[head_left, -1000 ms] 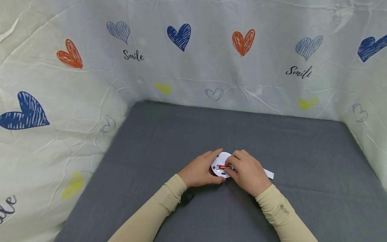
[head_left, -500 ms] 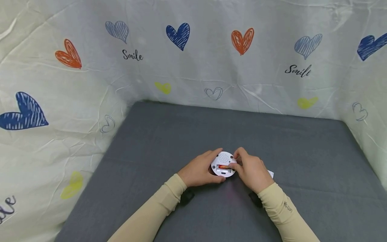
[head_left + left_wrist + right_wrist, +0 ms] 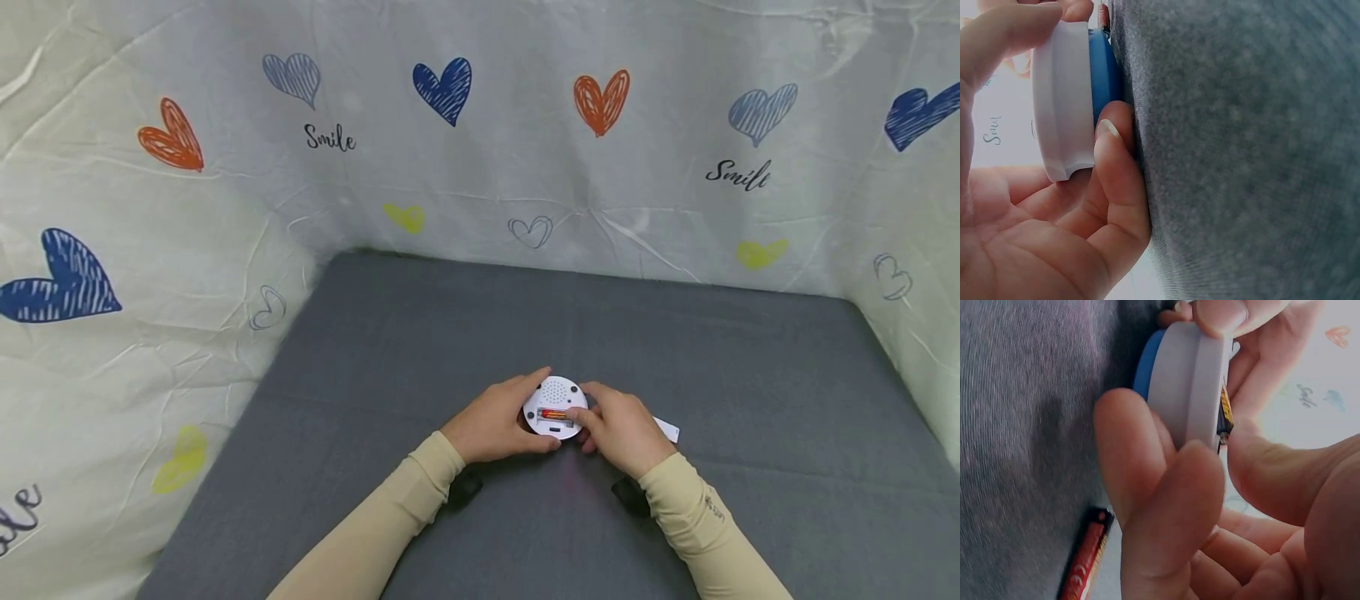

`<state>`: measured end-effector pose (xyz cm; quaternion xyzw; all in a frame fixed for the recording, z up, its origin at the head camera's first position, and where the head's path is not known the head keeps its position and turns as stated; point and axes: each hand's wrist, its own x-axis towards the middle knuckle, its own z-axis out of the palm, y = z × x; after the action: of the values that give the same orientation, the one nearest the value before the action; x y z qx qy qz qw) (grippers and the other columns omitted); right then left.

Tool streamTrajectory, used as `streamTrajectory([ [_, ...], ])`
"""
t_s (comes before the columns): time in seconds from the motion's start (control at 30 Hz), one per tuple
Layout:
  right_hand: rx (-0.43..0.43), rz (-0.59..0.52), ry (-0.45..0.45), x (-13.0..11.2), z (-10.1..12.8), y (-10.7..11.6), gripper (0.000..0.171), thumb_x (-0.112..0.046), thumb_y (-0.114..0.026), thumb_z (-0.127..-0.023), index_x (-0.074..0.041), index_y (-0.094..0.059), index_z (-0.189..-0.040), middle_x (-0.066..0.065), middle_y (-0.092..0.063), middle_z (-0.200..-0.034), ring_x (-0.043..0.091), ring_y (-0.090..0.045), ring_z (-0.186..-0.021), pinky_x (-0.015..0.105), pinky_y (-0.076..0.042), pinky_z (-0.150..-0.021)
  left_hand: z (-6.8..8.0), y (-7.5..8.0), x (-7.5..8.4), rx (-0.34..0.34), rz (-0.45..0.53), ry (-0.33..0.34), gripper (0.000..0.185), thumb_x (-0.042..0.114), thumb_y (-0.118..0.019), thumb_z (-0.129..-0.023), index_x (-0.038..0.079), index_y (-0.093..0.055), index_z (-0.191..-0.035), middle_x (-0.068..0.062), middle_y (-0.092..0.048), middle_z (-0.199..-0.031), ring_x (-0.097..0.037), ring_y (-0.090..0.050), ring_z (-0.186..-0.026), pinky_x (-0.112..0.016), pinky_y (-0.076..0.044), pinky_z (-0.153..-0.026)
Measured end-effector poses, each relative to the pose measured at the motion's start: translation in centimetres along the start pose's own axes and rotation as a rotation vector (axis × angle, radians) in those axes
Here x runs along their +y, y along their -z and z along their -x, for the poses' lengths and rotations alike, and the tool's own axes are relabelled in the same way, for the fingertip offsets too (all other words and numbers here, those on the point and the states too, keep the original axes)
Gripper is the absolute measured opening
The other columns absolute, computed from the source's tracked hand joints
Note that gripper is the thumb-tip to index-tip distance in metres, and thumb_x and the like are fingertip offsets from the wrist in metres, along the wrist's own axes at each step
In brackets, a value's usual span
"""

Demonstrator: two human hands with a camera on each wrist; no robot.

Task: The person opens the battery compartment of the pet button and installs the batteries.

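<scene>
On the grey cloth-covered counter (image 3: 675,333), the round white plastic device (image 3: 554,407) sits between both hands; the left hand (image 3: 495,421) grasps its rim, the right hand (image 3: 622,429) pinches it beside the loaded red-and-gold battery (image 3: 555,414). "Smile" marks the heart-printed backdrop (image 3: 480,150).

From the left wrist, curled fingers (image 3: 1116,181) cradle the device's white edge over its blue base (image 3: 1105,72).

From the right wrist, a spare red battery (image 3: 1085,556) lies on the cloth.

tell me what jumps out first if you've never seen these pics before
Both hands meet at the front middle of the grey table, the left hand and right hand gripping a round white device with a red battery in its open slot. A second battery lies on the cloth beside the right hand. Behind, a heart-printed sheet walls the table.
</scene>
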<state>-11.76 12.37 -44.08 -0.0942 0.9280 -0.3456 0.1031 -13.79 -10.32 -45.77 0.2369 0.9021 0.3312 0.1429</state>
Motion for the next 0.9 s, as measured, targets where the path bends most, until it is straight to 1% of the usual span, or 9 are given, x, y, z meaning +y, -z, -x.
streamTrajectory([
  [0.1,-0.013,-0.048,-0.021,-0.05,0.03,-0.13,0.046,-0.023,-0.068,-0.108,0.001,-0.059,-0.145,-0.004,-0.073,-0.07,0.008,-0.069,-0.062,0.032,-0.051,-0.066,-0.01,0.0,-0.05,-0.002,0.007,0.0,0.104,0.049,-0.087,-0.089,0.016,-0.033,-0.171,-0.011,-0.058,-0.158,-0.021,-0.062,-0.133,-0.043,-0.052,-0.113],
  [0.17,-0.007,-0.06,-0.03,-0.11,0.05,-0.23,0.043,-0.023,-0.069,-0.107,0.0,-0.06,-0.143,-0.004,-0.072,-0.07,0.008,-0.069,-0.061,0.032,-0.05,-0.066,-0.04,0.01,-0.1,-0.002,0.007,-0.007,0.104,0.048,-0.088,-0.088,0.015,-0.034,-0.171,-0.01,-0.057,-0.16,-0.021,-0.062,-0.135,-0.044,-0.051,-0.114],
  [0.3,0.006,-0.081,-0.062,-0.29,0.02,-0.43,0.038,-0.021,-0.074,-0.103,-0.002,-0.062,-0.134,-0.004,-0.072,-0.069,0.009,-0.067,-0.059,0.031,-0.049,-0.065,-0.07,0.07,-0.04,0.002,0.009,-0.024,0.105,0.041,-0.092,-0.086,0.011,-0.036,-0.17,-0.01,-0.056,-0.162,-0.021,-0.061,-0.139,-0.044,-0.05,-0.116],
  [0.4,0.008,-0.081,-0.094,-0.4,0.0,-0.46,0.038,-0.02,-0.077,-0.1,-0.003,-0.062,-0.131,-0.004,-0.071,-0.067,0.009,-0.066,-0.057,0.031,-0.048,-0.063,-0.05,0.12,0.17,-0.006,-0.001,-0.028,0.106,0.038,-0.094,-0.085,0.01,-0.036,-0.169,-0.011,-0.056,-0.163,-0.021,-0.06,-0.141,-0.043,-0.05,-0.117],
  [0.57,0.01,-0.089,-0.126,-0.23,0.13,-0.2,0.036,-0.022,-0.08,-0.097,-0.006,-0.063,-0.125,-0.005,-0.07,-0.064,0.011,-0.067,-0.057,0.032,-0.046,-0.062,-0.13,0.0,0.58,-0.018,-0.017,-0.032,0.106,0.038,-0.094,-0.085,0.007,-0.036,-0.169,-0.011,-0.057,-0.161,-0.02,-0.062,-0.137,-0.04,-0.052,-0.114],
  [0.67,-0.003,-0.138,-0.126,-0.06,0.12,-0.09,0.032,-0.022,-0.082,-0.096,-0.008,-0.062,-0.118,-0.004,-0.071,-0.063,0.012,-0.068,-0.057,0.032,-0.046,-0.062,-0.08,0.02,0.62,-0.016,-0.007,-0.046,0.106,0.036,-0.095,-0.084,0.006,-0.038,-0.168,-0.01,-0.06,-0.158,-0.018,-0.064,-0.129,-0.037,-0.054,-0.108],
  [0.73,-0.014,-0.2,-0.126,0.08,0.06,-0.04,0.032,-0.022,-0.082,-0.095,-0.009,-0.061,-0.116,-0.002,-0.071,-0.062,0.013,-0.069,-0.057,0.032,-0.05,-0.061,-0.03,0.07,0.59,-0.011,0.01,-0.047,0.107,0.035,-0.096,-0.084,0.006,-0.038,-0.168,-0.01,-0.061,-0.157,-0.016,-0.065,-0.125,-0.035,-0.054,-0.104],
  [0.83,-0.019,-0.287,-0.119,0.24,-0.11,0.06,0.032,-0.021,-0.083,-0.095,-0.009,-0.061,-0.116,0.001,-0.071,-0.062,0.016,-0.071,-0.057,0.032,-0.054,-0.061,-0.07,0.09,0.44,0.01,0.028,-0.038,0.107,0.036,-0.096,-0.083,0.007,-0.038,-0.168,-0.009,-0.062,-0.156,-0.015,-0.065,-0.122,-0.035,-0.055,-0.102],
  [0.9,-0.03,-0.306,-0.106,0.32,-0.23,0.19,0.033,-0.021,-0.082,-0.096,-0.009,-0.062,-0.119,0.002,-0.072,-0.064,0.017,-0.071,-0.058,0.033,-0.056,-0.061,-0.1,0.05,0.34,0.023,0.03,-0.02,0.106,0.038,-0.095,-0.084,0.008,-0.038,-0.168,-0.009,-0.062,-0.156,-0.016,-0.065,-0.123,-0.036,-0.055,-0.103],
])
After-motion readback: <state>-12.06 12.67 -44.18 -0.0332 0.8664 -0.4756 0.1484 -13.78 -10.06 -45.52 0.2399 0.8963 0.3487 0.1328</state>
